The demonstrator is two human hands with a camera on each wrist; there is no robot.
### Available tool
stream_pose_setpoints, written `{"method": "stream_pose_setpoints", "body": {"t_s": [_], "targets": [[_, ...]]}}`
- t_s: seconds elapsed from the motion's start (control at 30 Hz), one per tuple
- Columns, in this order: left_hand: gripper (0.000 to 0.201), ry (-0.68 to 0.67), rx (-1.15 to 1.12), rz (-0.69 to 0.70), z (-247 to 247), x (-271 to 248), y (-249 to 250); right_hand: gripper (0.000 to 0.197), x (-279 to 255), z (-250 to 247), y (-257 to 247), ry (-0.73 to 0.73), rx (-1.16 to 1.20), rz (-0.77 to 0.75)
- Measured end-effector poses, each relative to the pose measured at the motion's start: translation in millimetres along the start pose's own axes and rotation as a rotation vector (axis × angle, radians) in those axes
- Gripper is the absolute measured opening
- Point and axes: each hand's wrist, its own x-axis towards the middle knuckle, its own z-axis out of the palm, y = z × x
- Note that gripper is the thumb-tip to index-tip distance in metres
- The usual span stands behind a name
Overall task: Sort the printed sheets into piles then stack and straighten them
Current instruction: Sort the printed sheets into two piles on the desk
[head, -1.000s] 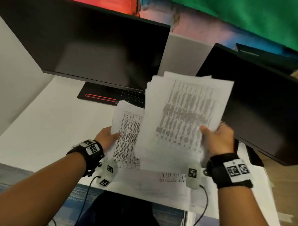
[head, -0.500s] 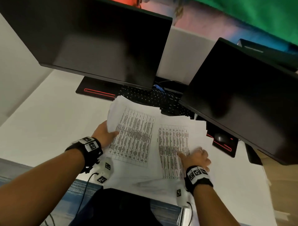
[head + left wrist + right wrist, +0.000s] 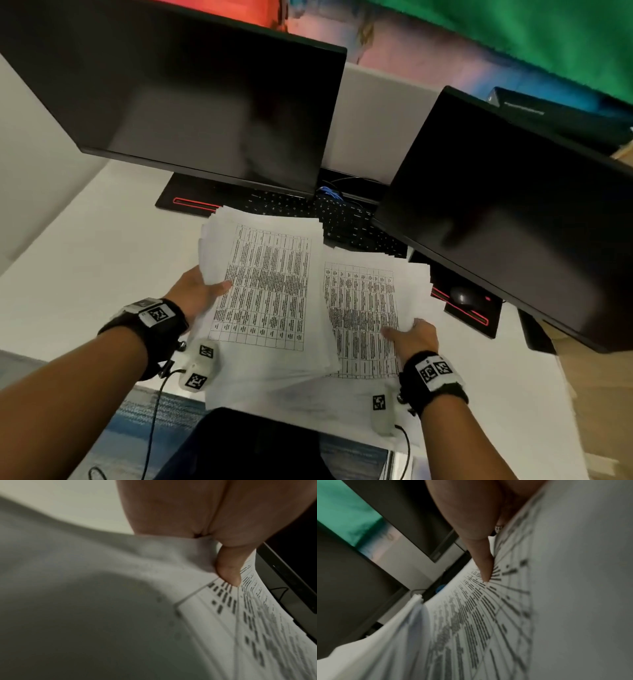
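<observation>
Head view is showing me two loose sheaves of white printed table sheets over the white desk (image 3: 85,246): my left hand (image 3: 197,291) is pinching the left sheaf (image 3: 267,291) at its side edge, thumb on top, while my right hand (image 3: 416,337) is gripping the right sheaf (image 3: 363,308) likewise. I am judging the paper light, floppy and slippery, so I am favouring a firm hold at mid-edge.

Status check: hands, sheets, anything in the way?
Left hand grips left stack. Right hand pinches right stack. Keyboard just behind.
</observation>
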Motion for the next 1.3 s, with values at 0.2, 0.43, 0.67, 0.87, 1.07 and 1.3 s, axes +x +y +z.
{"method": "stream_pose_setpoints", "body": {"t_s": [0.2,0.43,0.67,0.87,1.07,1.3], "targets": [[0.054,-0.018,0.150,0.050,17,-2,3,0.015,-25,-29,-19,0.145,0.035,-0.208],[0.050,0.048,0.287,0.074,21,2,3,0.019,-93,-77,-77,0.306,-0.075,-0.631],[0.045,0.073,0.266,0.096,29,0,3,0.018,-131,-126,-121,0.297,0.435,-0.702],[0.079,-0.032,-0.319,-0.184,12,9,0,0.028,-85,-53,-107,-0.032,0.486,-0.379],[0.083,-0.145,-0.270,-0.132,21,21,-7,0.067,-39,51,-70,-0.129,-0.023,-0.182],[0.036,0.006,0.391,0.045,31,16,0,0.069,-47,64,-41,-0.002,-0.216,-0.204]]}}
